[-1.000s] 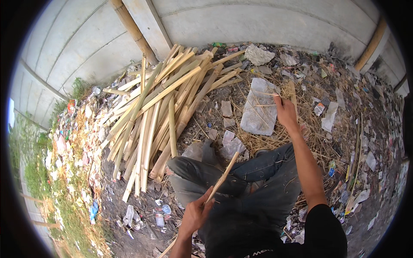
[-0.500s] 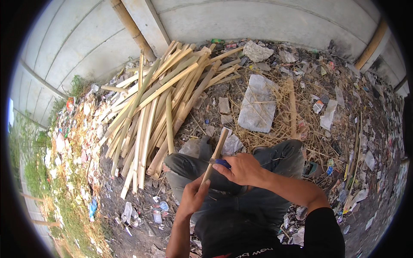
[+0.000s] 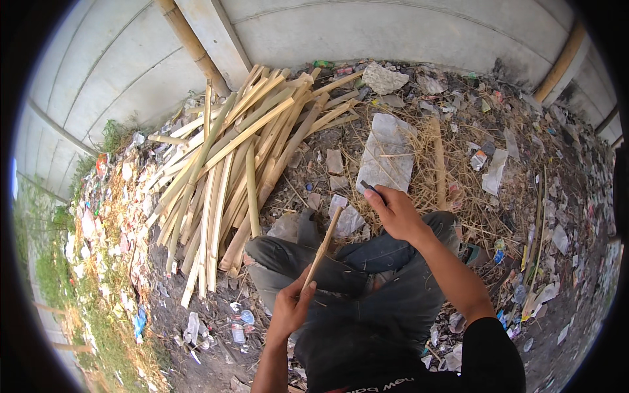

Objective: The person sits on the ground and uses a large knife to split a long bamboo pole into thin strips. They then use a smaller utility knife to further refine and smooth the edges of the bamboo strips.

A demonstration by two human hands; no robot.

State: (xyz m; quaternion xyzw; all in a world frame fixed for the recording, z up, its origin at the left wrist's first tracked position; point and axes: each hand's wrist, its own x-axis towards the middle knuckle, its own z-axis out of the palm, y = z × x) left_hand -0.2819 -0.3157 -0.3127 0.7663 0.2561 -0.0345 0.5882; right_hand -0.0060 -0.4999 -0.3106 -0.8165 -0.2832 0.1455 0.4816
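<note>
My left hand grips the lower end of a short bamboo strip, which slants up and away over my crossed legs. My right hand is closed round a small knife and held beyond the strip's far end, to its right. Only the dark blade shows past my fingers; its handle is hidden in my palm. Blade and strip are apart.
A large pile of split bamboo strips lies to the left, near a pale panel wall. Ahead are a flat whitish slab, a rough stone chunk and straw shavings. Litter covers the ground around my legs.
My right hand has moved the knife off the bamboo strip, away and to the right. My left hand still holds the strip, with little movement.
</note>
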